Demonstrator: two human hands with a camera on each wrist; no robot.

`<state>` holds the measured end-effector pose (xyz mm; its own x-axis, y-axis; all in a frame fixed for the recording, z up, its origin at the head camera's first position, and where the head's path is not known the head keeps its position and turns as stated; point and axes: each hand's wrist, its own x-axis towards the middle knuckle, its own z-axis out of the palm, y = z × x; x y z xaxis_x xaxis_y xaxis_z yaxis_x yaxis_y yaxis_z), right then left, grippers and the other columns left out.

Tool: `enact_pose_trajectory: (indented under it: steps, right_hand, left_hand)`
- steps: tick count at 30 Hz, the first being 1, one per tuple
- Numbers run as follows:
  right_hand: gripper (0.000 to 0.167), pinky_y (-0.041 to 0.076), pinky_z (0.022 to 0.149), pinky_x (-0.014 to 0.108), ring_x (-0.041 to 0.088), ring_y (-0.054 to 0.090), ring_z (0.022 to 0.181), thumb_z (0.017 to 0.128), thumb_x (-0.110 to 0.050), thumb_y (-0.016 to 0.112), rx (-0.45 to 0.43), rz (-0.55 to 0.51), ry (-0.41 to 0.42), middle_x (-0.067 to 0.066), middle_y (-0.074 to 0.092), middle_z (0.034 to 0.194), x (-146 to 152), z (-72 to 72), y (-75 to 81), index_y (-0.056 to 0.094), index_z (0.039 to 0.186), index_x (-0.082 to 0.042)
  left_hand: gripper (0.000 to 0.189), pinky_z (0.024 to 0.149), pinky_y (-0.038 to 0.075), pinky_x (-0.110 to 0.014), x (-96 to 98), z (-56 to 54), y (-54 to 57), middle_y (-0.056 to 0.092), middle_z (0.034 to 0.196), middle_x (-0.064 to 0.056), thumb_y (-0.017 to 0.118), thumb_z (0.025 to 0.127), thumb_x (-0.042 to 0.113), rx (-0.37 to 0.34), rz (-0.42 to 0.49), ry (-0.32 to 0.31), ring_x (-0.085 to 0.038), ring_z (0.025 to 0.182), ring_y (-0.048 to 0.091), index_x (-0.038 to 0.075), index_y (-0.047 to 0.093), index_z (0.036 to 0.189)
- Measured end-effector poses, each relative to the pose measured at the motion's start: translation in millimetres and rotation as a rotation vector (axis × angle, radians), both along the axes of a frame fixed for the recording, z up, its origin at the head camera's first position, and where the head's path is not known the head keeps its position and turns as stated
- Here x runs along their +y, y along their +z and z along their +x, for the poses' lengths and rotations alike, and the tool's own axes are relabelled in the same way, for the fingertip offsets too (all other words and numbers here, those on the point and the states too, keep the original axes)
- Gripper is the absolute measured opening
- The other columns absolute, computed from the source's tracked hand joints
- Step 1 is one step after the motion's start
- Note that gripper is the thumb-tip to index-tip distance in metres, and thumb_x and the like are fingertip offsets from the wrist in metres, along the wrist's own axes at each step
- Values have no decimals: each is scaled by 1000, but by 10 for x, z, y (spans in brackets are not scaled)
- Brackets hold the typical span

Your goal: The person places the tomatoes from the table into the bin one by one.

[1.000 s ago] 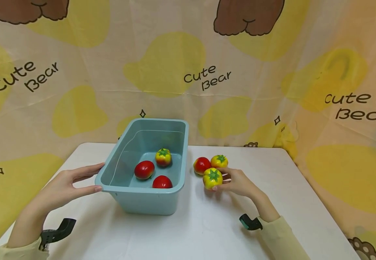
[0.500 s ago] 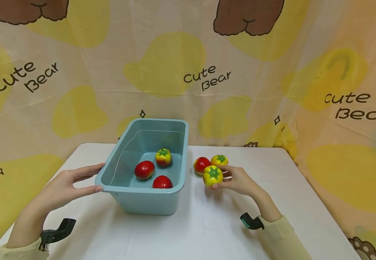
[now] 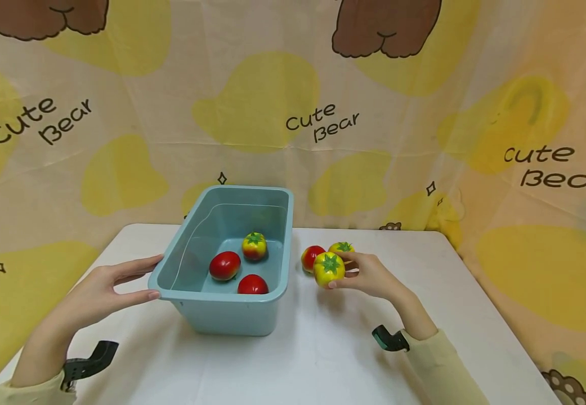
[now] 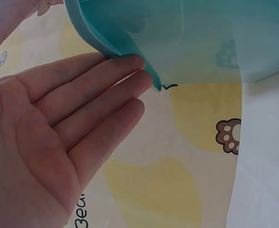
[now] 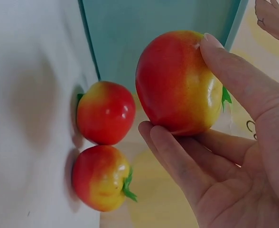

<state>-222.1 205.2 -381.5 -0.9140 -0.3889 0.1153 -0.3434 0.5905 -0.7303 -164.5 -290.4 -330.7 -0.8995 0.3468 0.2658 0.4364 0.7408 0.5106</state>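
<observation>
My right hand [image 3: 374,275] pinches a yellow-and-red tomato [image 3: 329,270] with a green star-shaped top, thumb on one side and fingers on the other. In the right wrist view this tomato [image 5: 177,83] is apart from the white table. Just beyond it on the table lie a red tomato [image 3: 312,257] and a yellow one [image 3: 342,247], partly hidden in the head view. My left hand [image 3: 102,289] touches the left rim of a blue-green plastic bin [image 3: 222,315]; the left wrist view shows its fingers [image 4: 97,95] nearly straight against the rim.
Inside the bin lie two red tomatoes, one at the middle [image 3: 224,265] and one near the front wall [image 3: 253,284], and a yellow-red tomato [image 3: 254,246] farther back. The white table [image 3: 323,360] ends at a patterned cloth [image 3: 252,101] behind.
My right hand has raised the tomato a little and shifted it slightly left, so it covers more of the tomatoes behind. The left hand and the bin stay in place.
</observation>
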Motion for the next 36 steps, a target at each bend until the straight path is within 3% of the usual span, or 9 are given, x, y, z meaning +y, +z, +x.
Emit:
enact_pose_trajectory:
  steps: [9, 30, 36]
  right_hand:
    - [70, 56, 81, 28, 21, 64, 98, 70, -40, 83, 47, 27, 7, 4, 63, 118, -52, -16, 130, 57, 129, -12]
    - [74, 56, 83, 33, 26, 63, 104, 71, -40, 82, 96, 56, 60, 8, 61, 125, -132, -91, 375, 54, 132, -8]
    - [73, 55, 84, 34, 26, 64, 104, 72, -33, 83, 133, 78, 70, 8, 61, 123, -154, -115, 470, 54, 133, -8]
  left_hand:
    - [61, 84, 38, -4, -13, -14, -9, 60, 130, 7, 77, 79, 32, -3, -1, -1, 19, 109, 45, 30, 53, 135]
    - [60, 85, 40, -4, -6, -3, 19, 61, 129, 5, 77, 79, 35, -15, -13, 12, 19, 107, 45, 30, 54, 134]
    - [61, 85, 40, -4, 0, -5, 29, 61, 130, 2, 77, 79, 36, -23, -17, 15, 19, 107, 45, 30, 54, 135]
